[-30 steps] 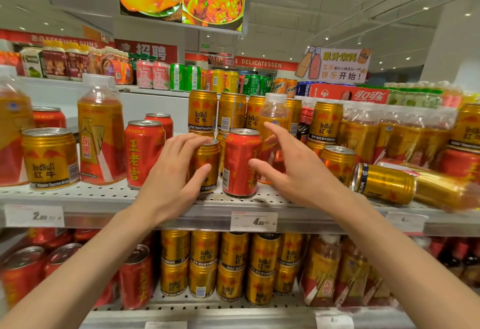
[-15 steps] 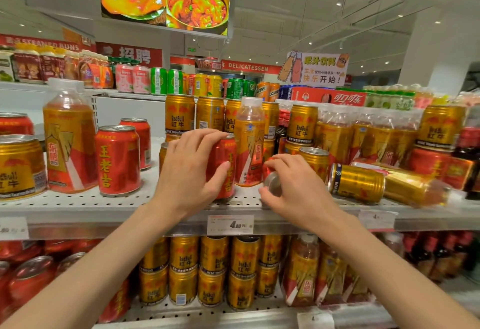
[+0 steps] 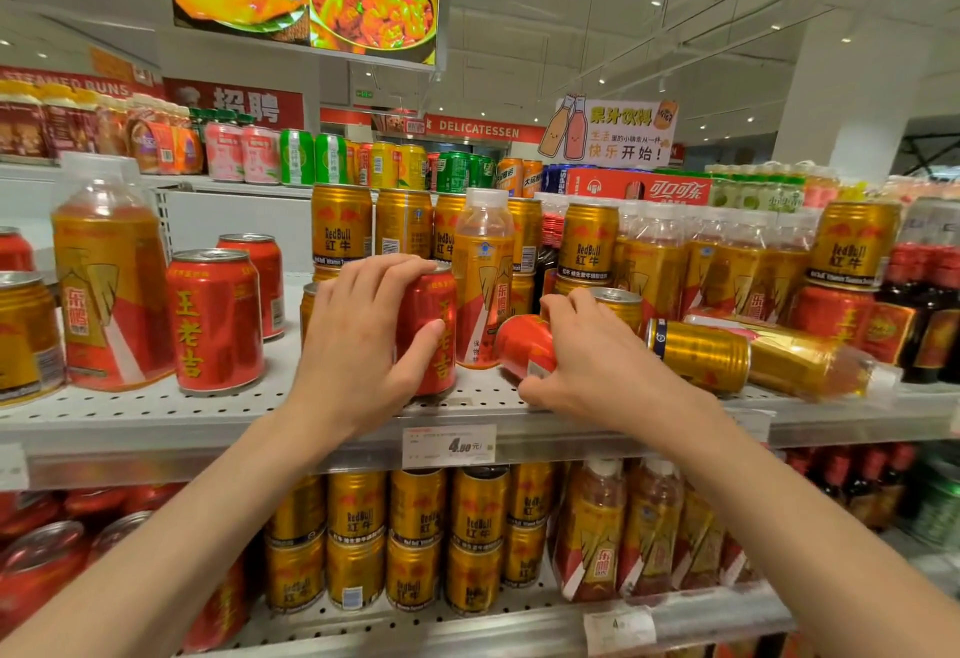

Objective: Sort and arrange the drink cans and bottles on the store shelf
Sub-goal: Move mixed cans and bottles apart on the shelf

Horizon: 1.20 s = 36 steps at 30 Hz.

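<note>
On the shelf (image 3: pixel 156 418), the left hand (image 3: pixel 358 345) wraps an upright red can (image 3: pixel 431 330) at mid-front, while the right hand (image 3: pixel 592 361) clasps a tipped red can (image 3: pixel 524 345) beside it. Both look rigid, smooth and fairly heavy if full, best held round the middle. Since half a second ago, the tipped can has emerged further from under the right palm.
</note>
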Available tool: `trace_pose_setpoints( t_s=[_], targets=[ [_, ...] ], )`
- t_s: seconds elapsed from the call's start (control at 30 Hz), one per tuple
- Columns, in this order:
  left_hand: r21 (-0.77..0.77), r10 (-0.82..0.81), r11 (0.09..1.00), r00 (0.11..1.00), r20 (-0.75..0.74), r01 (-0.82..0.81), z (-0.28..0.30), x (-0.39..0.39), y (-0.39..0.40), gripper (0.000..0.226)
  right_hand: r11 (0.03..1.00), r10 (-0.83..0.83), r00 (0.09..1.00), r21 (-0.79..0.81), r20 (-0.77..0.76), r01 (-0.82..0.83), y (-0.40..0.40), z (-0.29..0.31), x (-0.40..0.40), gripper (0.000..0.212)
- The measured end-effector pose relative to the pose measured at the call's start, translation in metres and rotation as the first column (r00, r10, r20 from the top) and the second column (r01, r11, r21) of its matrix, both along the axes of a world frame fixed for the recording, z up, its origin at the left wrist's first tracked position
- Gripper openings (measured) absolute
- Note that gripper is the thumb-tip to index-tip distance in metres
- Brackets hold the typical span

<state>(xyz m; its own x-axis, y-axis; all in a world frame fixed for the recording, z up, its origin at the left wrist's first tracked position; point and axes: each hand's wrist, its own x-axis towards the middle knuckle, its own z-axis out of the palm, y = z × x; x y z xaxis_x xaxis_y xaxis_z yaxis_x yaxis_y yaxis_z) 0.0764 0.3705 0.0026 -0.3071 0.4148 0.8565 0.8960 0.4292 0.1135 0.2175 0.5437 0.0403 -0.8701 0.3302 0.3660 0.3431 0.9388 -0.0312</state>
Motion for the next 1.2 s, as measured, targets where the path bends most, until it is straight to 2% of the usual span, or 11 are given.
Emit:
trace_pose_setpoints(
  t_s=[0.07,0.13,0.23,0.37,0.47,0.57,0.7,0.77,0.87,0.93,1.2],
  targets=[
    [0.0,0.0,1.0,1.0,0.002,0.0,-0.001,0.0,0.0,0.053,0.999,0.011,0.996,-0.036,0.085,-0.008,0.004,0.006,0.002,0.079],
    [0.001,0.003,1.0,1.0,0.002,-0.003,-0.001,0.001,0.001,0.054,1.0,0.01,0.992,-0.001,0.129,-0.01,0.003,0.007,0.002,0.072],
    [-0.001,0.004,1.0,1.0,0.002,-0.004,-0.001,0.0,0.001,0.054,0.999,0.009,0.994,0.042,0.108,-0.014,0.0,0.007,0.001,0.071],
    [0.0,-0.005,1.0,1.0,0.01,0.005,-0.001,-0.001,-0.001,0.053,0.993,0.079,0.996,-0.091,0.035,-0.075,0.008,0.005,0.002,0.084],
    [0.002,-0.004,1.0,1.0,0.015,0.004,-0.001,-0.001,-0.001,0.052,0.966,0.147,0.979,-0.191,-0.14,-0.173,0.012,0.006,0.003,0.094],
    [0.001,0.004,1.0,1.0,0.015,-0.004,-0.001,-0.001,0.001,0.052,0.902,0.157,0.914,-0.323,-0.374,-0.287,0.015,0.007,-0.001,0.089],
    [-0.002,0.006,1.0,1.0,0.013,-0.006,-0.001,-0.001,0.001,0.052,0.77,0.114,0.859,-0.502,-0.499,-0.393,0.014,-0.009,-0.011,0.082],
    [-0.009,0.004,1.0,1.0,0.011,-0.004,0.0,0.0,0.0,0.051,0.742,0.123,0.862,-0.53,-0.492,-0.409,0.013,-0.015,-0.013,0.085],
    [-0.023,-0.002,1.0,1.0,0.01,0.002,0.0,-0.001,-0.002,0.052,0.762,0.203,0.914,-0.529,-0.352,-0.373,0.014,-0.018,-0.012,0.096],
    [-0.029,-0.009,1.0,1.0,0.004,0.009,0.0,-0.002,-0.002,0.052,0.772,0.218,0.924,-0.523,-0.314,-0.36,0.017,-0.02,-0.013,0.101],
    [-0.059,0.018,0.998,1.0,-0.008,-0.019,0.0,0.0,-0.002,0.056,0.809,0.192,0.893,-0.449,-0.407,-0.379,0.011,-0.037,-0.019,0.112]
  ],
)
